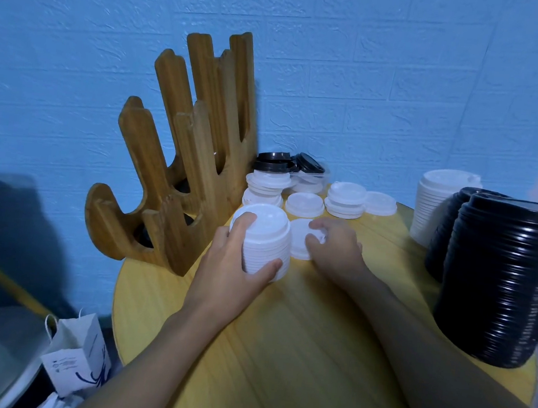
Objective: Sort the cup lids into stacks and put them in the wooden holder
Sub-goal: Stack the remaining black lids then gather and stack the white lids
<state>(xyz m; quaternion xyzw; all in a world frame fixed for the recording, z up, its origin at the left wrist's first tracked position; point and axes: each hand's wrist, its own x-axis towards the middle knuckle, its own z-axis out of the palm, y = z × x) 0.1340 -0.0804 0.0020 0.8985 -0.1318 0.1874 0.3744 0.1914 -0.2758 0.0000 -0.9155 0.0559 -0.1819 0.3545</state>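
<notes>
My left hand [239,260] grips a stack of white lids [266,236] standing on the round wooden table [281,336], thumb and fingers curled around its side. Beside it my right hand [336,243] pinches a single white lid [300,239] lying flat on the table. The wooden holder [184,149] stands at the table's far left edge against the blue wall, with dark lids low in its slots. Behind my hands lie more loose white lids [303,204] and short white stacks [345,199], plus some black lids [273,161].
Two tall stacks of black lids [500,278] stand at the right edge of the table, with a tall white lid stack [435,200] behind them. A paper bag [78,359] sits on the floor at lower left. The blue wall is close behind.
</notes>
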